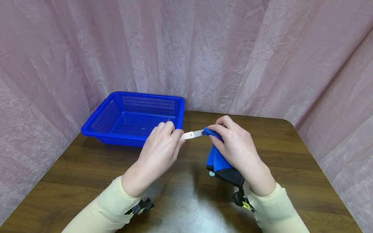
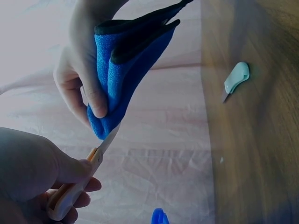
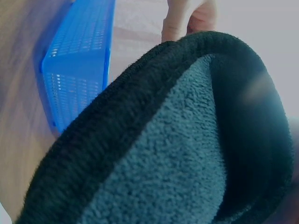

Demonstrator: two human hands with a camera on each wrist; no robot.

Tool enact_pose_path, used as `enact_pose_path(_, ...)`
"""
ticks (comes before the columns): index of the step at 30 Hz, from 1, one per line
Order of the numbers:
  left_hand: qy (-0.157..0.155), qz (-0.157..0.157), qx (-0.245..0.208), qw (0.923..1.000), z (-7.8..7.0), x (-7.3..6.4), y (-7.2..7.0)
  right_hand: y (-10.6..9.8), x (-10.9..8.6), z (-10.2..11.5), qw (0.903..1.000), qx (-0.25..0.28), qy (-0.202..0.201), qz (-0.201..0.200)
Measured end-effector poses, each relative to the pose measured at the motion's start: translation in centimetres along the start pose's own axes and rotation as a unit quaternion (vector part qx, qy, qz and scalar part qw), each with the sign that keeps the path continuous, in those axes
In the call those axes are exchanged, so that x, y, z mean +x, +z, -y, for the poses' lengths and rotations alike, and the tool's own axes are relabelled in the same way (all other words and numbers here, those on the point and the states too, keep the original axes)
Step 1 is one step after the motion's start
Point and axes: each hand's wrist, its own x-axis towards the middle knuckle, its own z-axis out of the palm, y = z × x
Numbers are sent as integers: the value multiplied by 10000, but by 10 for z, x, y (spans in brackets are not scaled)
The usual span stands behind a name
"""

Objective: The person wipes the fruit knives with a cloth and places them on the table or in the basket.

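My left hand [image 1: 158, 147] grips the pale handle of an unfolded folding knife [image 1: 187, 135], its blade pointing right. With thumb and fingers, my right hand [image 1: 240, 147] pinches a folded blue cloth [image 1: 218, 158] with black edging around the blade's tip end. In the left wrist view the bare part of the blade [image 2: 110, 139] shows between handle and cloth. A mint-green folding knife [image 2: 237, 77] lies on the table, its blade partly out; the cloth hides most of it in the head view. Cloth fills much of the right wrist view.
A blue plastic basket [image 1: 134, 138] with slotted walls stands at the back left, just beyond my left hand. A small dark item [image 1: 168, 119] shows inside it, too small to identify. Pink curtains [image 1: 204, 58] hang behind and beside the wooden table [image 1: 276, 155].
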Motion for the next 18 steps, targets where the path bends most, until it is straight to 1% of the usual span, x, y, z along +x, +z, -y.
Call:
enact_pose_path(13, -10, -38, 15, 10000, 1, 0, -1, -4, 1, -7, 9993, -2, 365, 95)
enact_pose_path(18, -6, -65, 16, 10000, 1, 0, -1, -4, 1, -10, 9990, -34, 432, 61)
